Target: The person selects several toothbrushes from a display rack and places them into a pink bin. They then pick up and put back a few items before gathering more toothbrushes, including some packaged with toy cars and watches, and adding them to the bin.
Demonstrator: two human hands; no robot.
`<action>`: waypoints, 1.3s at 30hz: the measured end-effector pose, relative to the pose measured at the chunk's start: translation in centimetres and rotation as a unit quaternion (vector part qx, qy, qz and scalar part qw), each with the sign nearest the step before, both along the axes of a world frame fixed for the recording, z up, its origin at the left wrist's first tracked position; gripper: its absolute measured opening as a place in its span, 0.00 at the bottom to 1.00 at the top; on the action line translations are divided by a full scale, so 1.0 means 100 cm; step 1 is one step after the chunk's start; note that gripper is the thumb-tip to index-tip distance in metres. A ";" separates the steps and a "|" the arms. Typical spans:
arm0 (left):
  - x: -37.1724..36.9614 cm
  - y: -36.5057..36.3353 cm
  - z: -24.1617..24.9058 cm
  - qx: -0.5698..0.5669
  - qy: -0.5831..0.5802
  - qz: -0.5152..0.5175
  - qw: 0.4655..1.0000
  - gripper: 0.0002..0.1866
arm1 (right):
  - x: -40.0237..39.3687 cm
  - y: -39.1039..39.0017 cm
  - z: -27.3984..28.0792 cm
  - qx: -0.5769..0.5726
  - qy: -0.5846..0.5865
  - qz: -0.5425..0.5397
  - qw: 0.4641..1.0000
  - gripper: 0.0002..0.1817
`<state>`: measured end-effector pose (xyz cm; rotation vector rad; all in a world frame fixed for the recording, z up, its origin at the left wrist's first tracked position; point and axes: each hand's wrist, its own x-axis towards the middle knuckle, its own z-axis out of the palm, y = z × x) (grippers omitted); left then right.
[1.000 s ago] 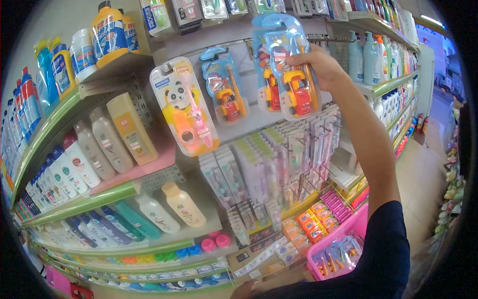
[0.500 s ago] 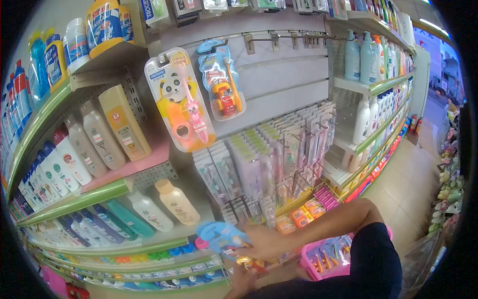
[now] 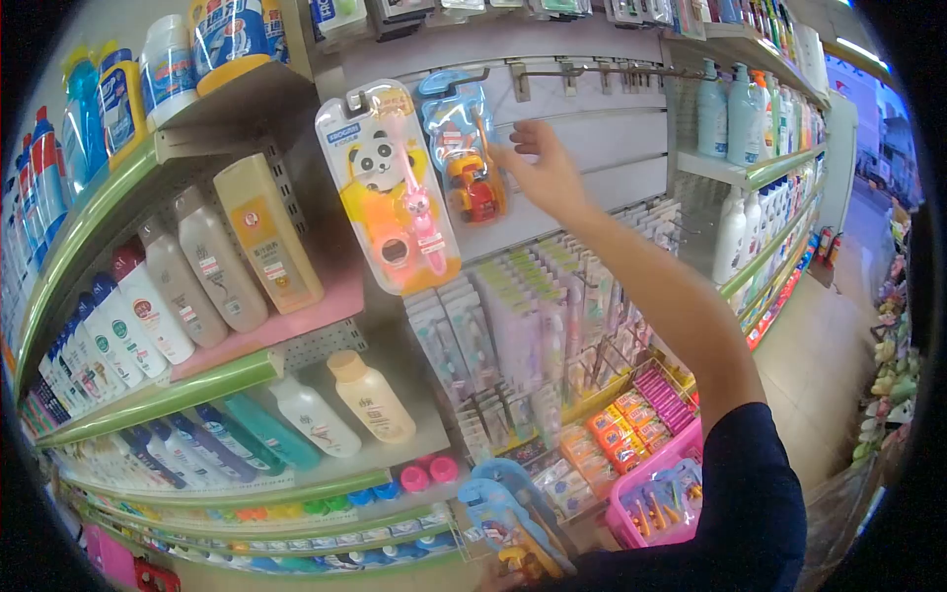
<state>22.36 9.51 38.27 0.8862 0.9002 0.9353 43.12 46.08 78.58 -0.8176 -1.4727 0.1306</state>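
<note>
My right hand (image 3: 547, 173) is raised to the wall panel, its fingers apart and nothing in them. The thumb is right at the edge of a blue-backed children's toothbrush pack (image 3: 469, 163) with a red and yellow toy, hanging on a hook. To the left of that pack hangs a larger panda toothbrush pack (image 3: 380, 187) with a pink brush. Low in front of me, my left hand (image 3: 501, 578) is closed on blue toothbrush packs (image 3: 513, 518), mostly hidden at the bottom edge. A pink basket (image 3: 623, 515) holding more such packs stands beside my right sleeve.
Shelves of bottles (image 3: 271, 237) curve along the left, with more bottles (image 3: 740, 113) on shelves to the right. Below the hooks hang dense rows of toothbrush packs (image 3: 513, 326). Orange boxes (image 3: 617, 439) sit under them. A tiled aisle (image 3: 799, 345) runs along the right.
My right hand has gone up from the packs held low in front to the hanging blue toothbrush pack. The packs remain low in my left hand.
</note>
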 end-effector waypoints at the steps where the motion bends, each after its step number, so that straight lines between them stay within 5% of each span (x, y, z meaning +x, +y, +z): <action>1: -0.001 0.000 0.000 0.000 0.000 0.000 1.000 0.32 | -0.006 -0.001 0.014 -0.065 0.012 -0.004 0.998 0.29; 5: -0.007 0.000 -0.004 0.000 0.000 -0.005 1.000 0.32 | -0.019 0.024 0.027 -0.235 0.071 0.083 0.966 0.32; 11: -0.019 0.005 -0.006 -0.005 -0.005 -0.017 1.000 0.33 | -0.011 0.029 0.029 -0.233 0.141 0.335 0.902 0.35; 15: -0.026 0.007 -0.009 -0.005 -0.006 -0.025 1.000 0.33 | 0.007 0.053 0.028 -0.181 0.129 0.311 0.924 0.42; 18: -0.029 0.010 -0.010 -0.007 -0.009 -0.037 0.999 0.33 | 0.000 0.062 0.024 -0.129 0.053 0.071 0.988 0.28; 28: -0.039 0.022 -0.012 -0.002 -0.010 -0.066 0.998 0.34 | -0.018 0.060 0.037 -0.205 0.091 0.272 0.936 0.25; 31: -0.045 0.022 -0.011 -0.004 -0.010 -0.067 0.998 0.34 | -0.013 0.056 0.040 -0.204 0.111 0.225 0.946 0.25; 34: -0.049 0.021 -0.010 -0.004 -0.010 -0.066 0.998 0.35 | 0.015 0.052 0.046 -0.183 0.051 0.390 0.901 0.25; 39: -0.054 0.021 -0.009 -0.001 -0.013 -0.072 0.997 0.35 | 0.048 0.007 0.061 -0.164 0.047 0.437 0.883 0.23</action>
